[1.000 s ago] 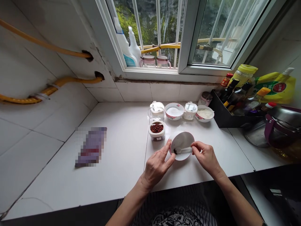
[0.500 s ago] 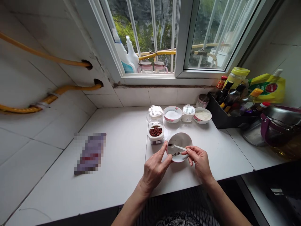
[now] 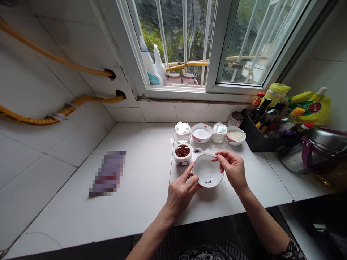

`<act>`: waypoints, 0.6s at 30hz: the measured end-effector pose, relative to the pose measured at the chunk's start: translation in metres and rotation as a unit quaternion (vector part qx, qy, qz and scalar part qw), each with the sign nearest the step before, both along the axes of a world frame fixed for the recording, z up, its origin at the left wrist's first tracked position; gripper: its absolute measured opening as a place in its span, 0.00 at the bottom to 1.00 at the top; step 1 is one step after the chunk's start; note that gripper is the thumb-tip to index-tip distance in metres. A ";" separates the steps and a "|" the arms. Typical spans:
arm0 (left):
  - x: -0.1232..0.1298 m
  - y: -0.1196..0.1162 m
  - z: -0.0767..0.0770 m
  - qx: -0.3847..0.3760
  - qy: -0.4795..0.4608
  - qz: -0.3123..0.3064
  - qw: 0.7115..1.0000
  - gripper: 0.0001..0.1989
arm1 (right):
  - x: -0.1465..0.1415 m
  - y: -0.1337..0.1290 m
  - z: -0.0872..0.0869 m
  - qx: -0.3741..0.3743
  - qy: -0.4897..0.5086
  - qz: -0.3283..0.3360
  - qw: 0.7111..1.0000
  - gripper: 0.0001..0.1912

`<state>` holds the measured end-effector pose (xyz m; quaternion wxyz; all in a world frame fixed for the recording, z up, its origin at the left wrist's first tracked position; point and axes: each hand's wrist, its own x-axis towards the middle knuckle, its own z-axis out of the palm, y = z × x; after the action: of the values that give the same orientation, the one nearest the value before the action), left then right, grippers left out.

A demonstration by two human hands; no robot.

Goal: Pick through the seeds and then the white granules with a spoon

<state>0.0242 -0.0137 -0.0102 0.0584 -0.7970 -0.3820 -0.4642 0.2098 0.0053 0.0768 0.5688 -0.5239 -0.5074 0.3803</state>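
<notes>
My left hand point(image 3: 181, 193) grips the left rim of a white bowl point(image 3: 207, 168), which is tilted and has a few dark bits low inside it. Between the thumb and fingers of my right hand point(image 3: 233, 169) is the handle of a small white spoon point(image 3: 197, 150). The spoon's head, with some dark bits in it, is just beyond the bowl's far rim. Directly left of that spoon head stands an uncovered jar point(image 3: 182, 153) filled with reddish-brown grains.
Behind are a lidded container point(image 3: 182, 130), a bowl of white powder point(image 3: 202, 133), another lidded container point(image 3: 219, 132) and a bowl of pale flakes point(image 3: 235, 135). A black box of bottles point(image 3: 260, 139) and a metal pot point(image 3: 295, 155) stand right. A blurred purple packet point(image 3: 110, 173) lies left.
The spoon has moved out of the bowl to beyond its far rim, and my right hand has gone up with it. The bowl is tilted differently. The camera view has shifted slightly.
</notes>
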 end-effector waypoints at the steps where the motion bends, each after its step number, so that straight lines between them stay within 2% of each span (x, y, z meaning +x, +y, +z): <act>1: 0.000 0.000 0.000 -0.005 -0.002 -0.001 1.000 0.12 | -0.006 0.005 0.000 0.029 -0.032 0.004 0.999 0.10; 3: 0.000 0.000 -0.001 -0.020 -0.003 0.001 1.000 0.12 | -0.018 0.014 -0.003 0.103 -0.114 0.013 0.988 0.08; 5: 0.000 0.001 -0.002 -0.033 -0.002 0.005 0.999 0.13 | -0.026 0.023 -0.008 0.187 -0.219 0.014 0.957 0.08; 8: 0.000 0.001 -0.002 -0.047 -0.002 0.009 0.999 0.13 | -0.032 0.032 -0.016 0.311 -0.376 -0.001 0.873 0.10; 10: 0.000 0.001 -0.001 -0.055 -0.002 0.010 0.998 0.14 | -0.031 0.035 -0.018 0.375 -0.438 -0.007 0.817 0.11; 12: -0.001 0.001 -0.001 -0.059 -0.003 0.012 0.998 0.14 | -0.029 0.036 -0.018 0.415 -0.461 -0.007 0.784 0.12; 15: -0.001 0.002 -0.001 -0.059 0.001 0.015 0.998 0.14 | -0.026 0.036 -0.016 0.439 -0.465 -0.005 0.769 0.13; 18: -0.001 0.002 -0.002 -0.060 0.003 0.017 0.998 0.13 | -0.026 0.034 -0.014 0.434 -0.438 0.002 0.788 0.12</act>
<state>0.0235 -0.0120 -0.0125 0.0191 -0.7937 -0.4225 -0.4373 0.1841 0.0393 0.0624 0.4526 -0.3311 -0.8144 -0.1489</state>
